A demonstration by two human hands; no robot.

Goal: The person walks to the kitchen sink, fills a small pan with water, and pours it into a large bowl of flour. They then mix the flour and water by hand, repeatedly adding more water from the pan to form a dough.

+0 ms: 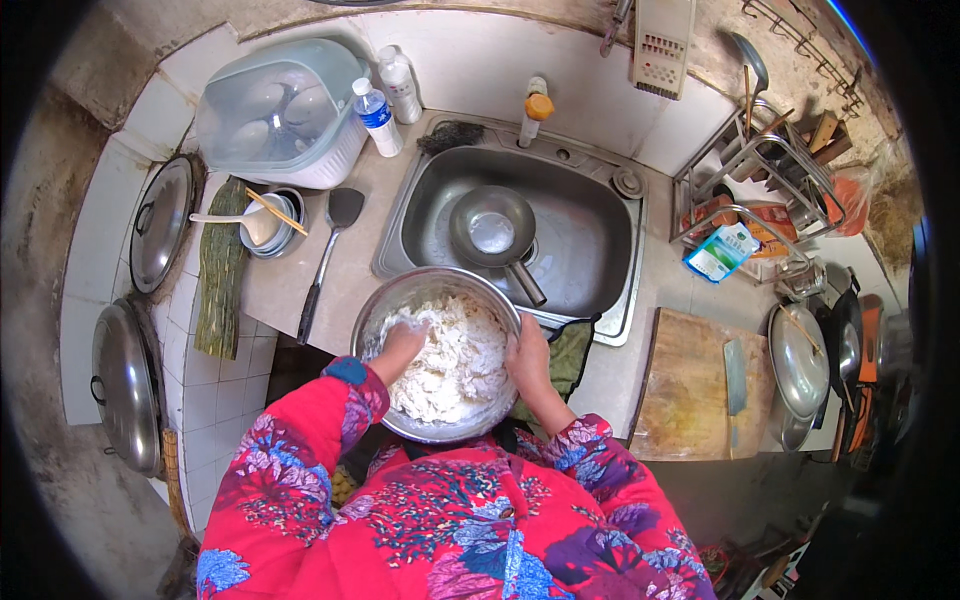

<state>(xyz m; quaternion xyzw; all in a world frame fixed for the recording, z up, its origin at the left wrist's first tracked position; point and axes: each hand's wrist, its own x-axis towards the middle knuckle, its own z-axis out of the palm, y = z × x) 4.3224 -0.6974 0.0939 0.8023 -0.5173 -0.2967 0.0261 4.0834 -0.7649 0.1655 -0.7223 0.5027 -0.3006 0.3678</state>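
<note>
A round metal bowl point(437, 430) is held against my body at the counter's front edge, partly overlapping the sink's near left corner. Shaggy white flour dough point(457, 360) fills its lower part. My left hand point(405, 346) reaches inside with its fingers sunk in the dough, so the fingertips are hidden. At the bowl's right rim, my right hand point(531, 360) grips the wall, thumb toward the inside. Just beyond the bowl, a metal ladle point(491, 229) with a tubular handle rests in the stainless steel sink point(592, 277).
On the left are a spatula point(330, 255), stacked bowls point(271, 244) with chopsticks, plastic bottles point(379, 120) and a lidded plastic basket point(270, 120). A cleaver point(735, 375) lies on the wooden cutting board point(682, 390) at right. A green cloth point(571, 356) hangs over the sink's front edge.
</note>
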